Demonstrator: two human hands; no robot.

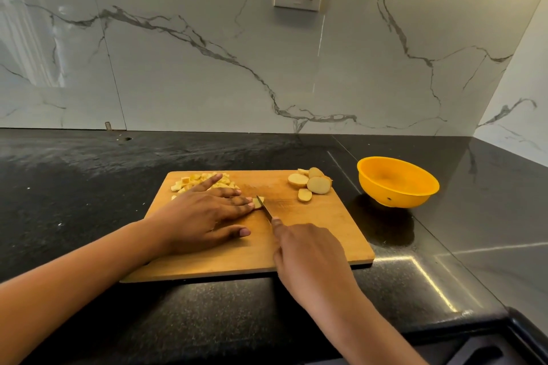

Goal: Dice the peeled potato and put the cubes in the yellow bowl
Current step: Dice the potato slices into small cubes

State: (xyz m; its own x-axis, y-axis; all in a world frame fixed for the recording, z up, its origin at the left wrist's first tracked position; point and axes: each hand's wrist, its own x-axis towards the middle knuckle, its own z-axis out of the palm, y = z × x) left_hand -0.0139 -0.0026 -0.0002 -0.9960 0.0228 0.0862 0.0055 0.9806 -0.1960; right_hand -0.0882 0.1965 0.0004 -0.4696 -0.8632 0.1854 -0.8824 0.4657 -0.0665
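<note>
Right hand (308, 252): grips knife (264, 207), forefinger along spine. Left hand (207, 210): straight fingers pin potato piece (258, 202) mid-board (326, 234). Far left: cubes (201, 181). Far right: slices (311, 184). Beside board: bowl (397, 184), no cubes inside. Potato likely firm, wet-slick; pin flat face down.

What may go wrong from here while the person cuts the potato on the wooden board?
The left hand holds its straight fingertips right beside the blade of the small steel knife; a slip may nick them. The pale diced potato cubes lie at the far left edge of the rectangular wooden cutting board, across from the round yellow bowl; some may fall off.
</note>
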